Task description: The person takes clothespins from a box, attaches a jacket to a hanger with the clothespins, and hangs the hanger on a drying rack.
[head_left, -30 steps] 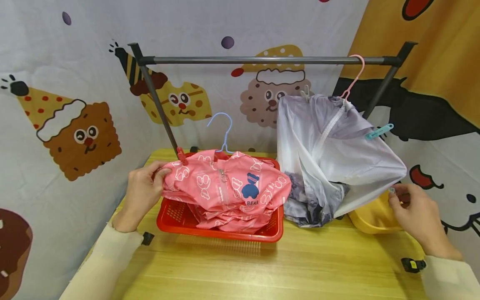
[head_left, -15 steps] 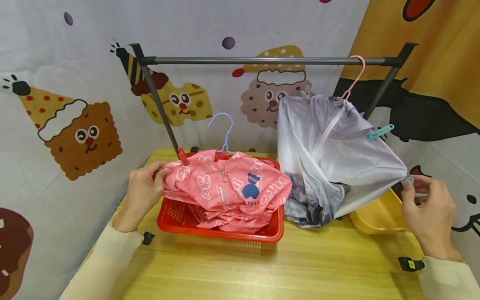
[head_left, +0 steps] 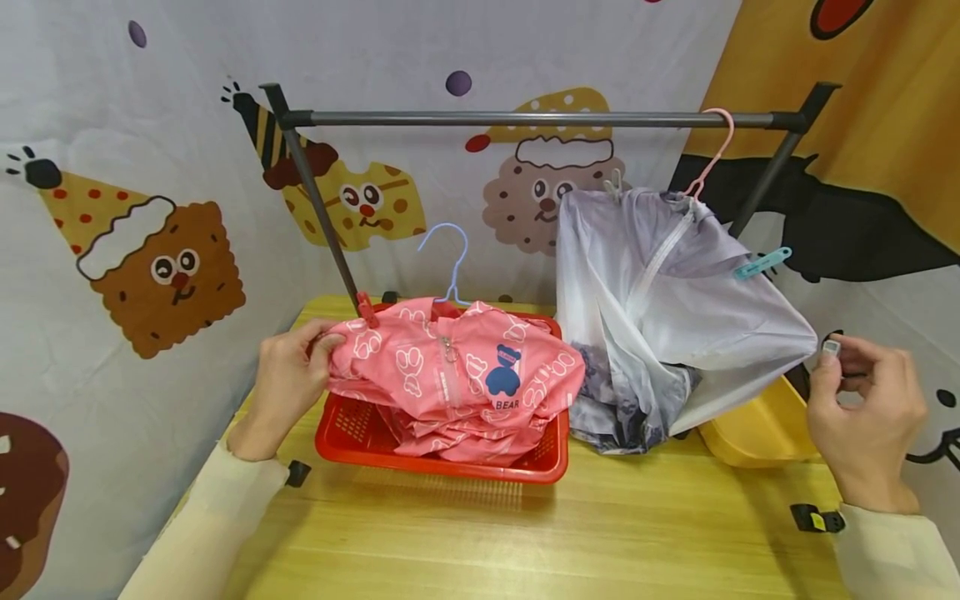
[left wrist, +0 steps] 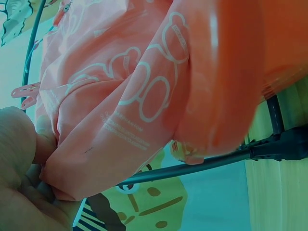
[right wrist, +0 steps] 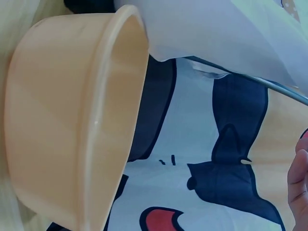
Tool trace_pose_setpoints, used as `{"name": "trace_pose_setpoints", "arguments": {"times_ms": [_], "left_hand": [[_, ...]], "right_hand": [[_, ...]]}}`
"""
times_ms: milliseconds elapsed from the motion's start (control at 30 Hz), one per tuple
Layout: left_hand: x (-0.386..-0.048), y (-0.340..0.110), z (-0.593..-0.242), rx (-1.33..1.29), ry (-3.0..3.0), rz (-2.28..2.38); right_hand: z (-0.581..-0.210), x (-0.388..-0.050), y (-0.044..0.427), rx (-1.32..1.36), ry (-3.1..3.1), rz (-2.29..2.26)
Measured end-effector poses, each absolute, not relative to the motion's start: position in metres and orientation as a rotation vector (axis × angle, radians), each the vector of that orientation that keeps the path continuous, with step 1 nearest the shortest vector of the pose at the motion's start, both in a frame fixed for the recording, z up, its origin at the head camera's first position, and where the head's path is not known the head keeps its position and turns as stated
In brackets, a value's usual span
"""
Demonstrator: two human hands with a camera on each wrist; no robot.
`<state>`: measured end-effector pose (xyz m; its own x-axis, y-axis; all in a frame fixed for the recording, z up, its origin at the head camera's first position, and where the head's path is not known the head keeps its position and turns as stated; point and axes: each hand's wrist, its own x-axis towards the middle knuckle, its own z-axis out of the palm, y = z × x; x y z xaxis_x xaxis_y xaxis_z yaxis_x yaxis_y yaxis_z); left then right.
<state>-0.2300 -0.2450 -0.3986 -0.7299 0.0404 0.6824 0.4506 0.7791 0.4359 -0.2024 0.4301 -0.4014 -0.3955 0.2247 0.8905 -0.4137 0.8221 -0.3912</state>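
A pink jacket [head_left: 487,367] with white outlines and a blue bear print lies in a red basket [head_left: 442,475], a blue hanger [head_left: 454,258] sticking up from its neck. My left hand [head_left: 288,383] pinches its left end between thumb and fingers; in the left wrist view the cloth [left wrist: 110,115] runs into the grip. A red clothespin [head_left: 367,309] sits on that shoulder. My right hand [head_left: 870,417] is beside the sleeve tip of a grey-white jacket [head_left: 675,300], fingers curled. A small pale spot shows at its thumb tip; whether it holds anything is unclear.
The grey-white jacket hangs by a pink hanger [head_left: 716,154] from the rack's bar [head_left: 495,119], with a teal clothespin [head_left: 763,263] and a grey clip [head_left: 615,182] on it. A yellow basin [head_left: 757,429] stands behind its hem. The table [head_left: 480,533] is wooden.
My right hand has moved right and a little upward along the sleeve tip. The left hand, the pink jacket and the basket have stayed in place.
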Motion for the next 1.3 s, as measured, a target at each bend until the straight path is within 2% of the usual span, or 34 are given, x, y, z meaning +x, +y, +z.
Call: {"name": "trace_pose_setpoints", "arguments": {"times_ms": [1300], "left_hand": [[-0.231,-0.247,-0.400,-0.387,-2.276,-0.750]], "right_hand": [[-0.376,-0.195,0.410,0.242,-1.819,0.580]]}}
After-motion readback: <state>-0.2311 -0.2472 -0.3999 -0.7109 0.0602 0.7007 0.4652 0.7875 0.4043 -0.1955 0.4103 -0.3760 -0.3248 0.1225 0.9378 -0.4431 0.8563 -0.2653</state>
